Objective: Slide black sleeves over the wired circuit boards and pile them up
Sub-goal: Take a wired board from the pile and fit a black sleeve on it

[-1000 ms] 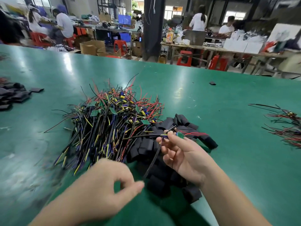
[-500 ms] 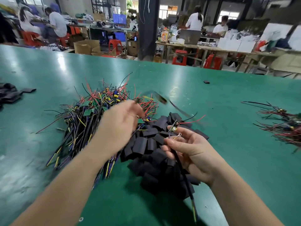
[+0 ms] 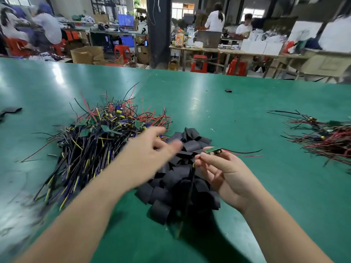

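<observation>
The left forearm enters from the lower left of the frame and runs diagonally up to the centre. There the left hand (image 3: 148,156) hangs over the near edge of the heap of black sleeves (image 3: 171,179). Its back is to the camera, the fingers reach up and right and are loosely spread, and the thumb points right. The hand is blurred, and nothing shows in its grasp.

The right forearm comes in from the lower right. The right hand (image 3: 226,173) is turned palm-up just right of the sleeve heap, and its lower fingers are curled inward. Its thumb and forefinger pinch a small green circuit board (image 3: 212,150), held roughly level just above the fingertips. Thin red and black leads (image 3: 245,153) run from the board toward the right. A dark wire (image 3: 190,194) trails from the pinch down across the sleeves toward the lower centre (too smeared to trace to its end).

Left of centre on the green table (image 3: 237,114) lies a large tangle of wired boards (image 3: 95,145), touching the sleeve heap. A smaller bundle of red and black wiring (image 3: 326,137) sits well apart at the right edge. One stray sleeve (image 3: 228,90) lies alone in the upper centre, and another flat black piece (image 3: 12,110) lies at the left edge.
</observation>
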A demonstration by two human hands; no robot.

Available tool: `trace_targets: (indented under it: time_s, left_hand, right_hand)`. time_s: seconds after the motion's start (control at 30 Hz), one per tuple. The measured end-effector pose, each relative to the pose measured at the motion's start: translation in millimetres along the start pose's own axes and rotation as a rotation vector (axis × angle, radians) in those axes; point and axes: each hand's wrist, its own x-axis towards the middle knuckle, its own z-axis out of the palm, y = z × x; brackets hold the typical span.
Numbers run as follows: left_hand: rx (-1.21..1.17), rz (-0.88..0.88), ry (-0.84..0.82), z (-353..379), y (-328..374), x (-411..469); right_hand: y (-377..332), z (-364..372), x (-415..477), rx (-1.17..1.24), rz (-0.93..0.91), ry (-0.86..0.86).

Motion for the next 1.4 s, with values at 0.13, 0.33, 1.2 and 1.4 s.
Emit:
trace_targets:
  time_s: [0.13,0.33,1.2,1.4]
  left_hand:
    - [-0.076,0.130,-0.103,39,13,-3]
    - [0.240,0.266,-0.138,28,11,13]
    - [0.098,0.138,0.026,25,-44,-13]
    - [0.032,0.108,0.113,19,-47,-13]
  right_hand:
    - [-4,-1,-2,-0.021,-0.112,-0.015]
    - [-7,-10,-5,-0.438,-0.183,0.090]
    - [-3,25,97,-1.949,-0.247,-0.239]
    - [-7,30,96,-1.875,-0.226,-0.196]
